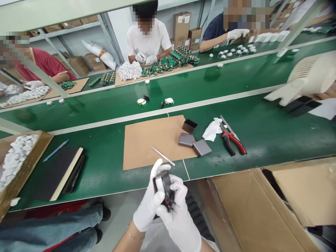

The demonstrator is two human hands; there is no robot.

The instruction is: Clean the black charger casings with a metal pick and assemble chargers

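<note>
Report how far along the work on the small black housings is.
Done, by the look of it: two closed grey-black housings lie at the cardboard mat's edge. In hand: both gloved hands, left hand and right hand, grip one black unit with a white insert and red wires showing. Left: an open empty housing waits on the mat; tweezers and red pliers lie unused.

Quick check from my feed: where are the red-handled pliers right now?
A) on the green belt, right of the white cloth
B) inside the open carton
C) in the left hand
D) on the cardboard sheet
A: the red-handled pliers lie on the green belt, just right of the white cloth; both hands hold a small black part.
</note>
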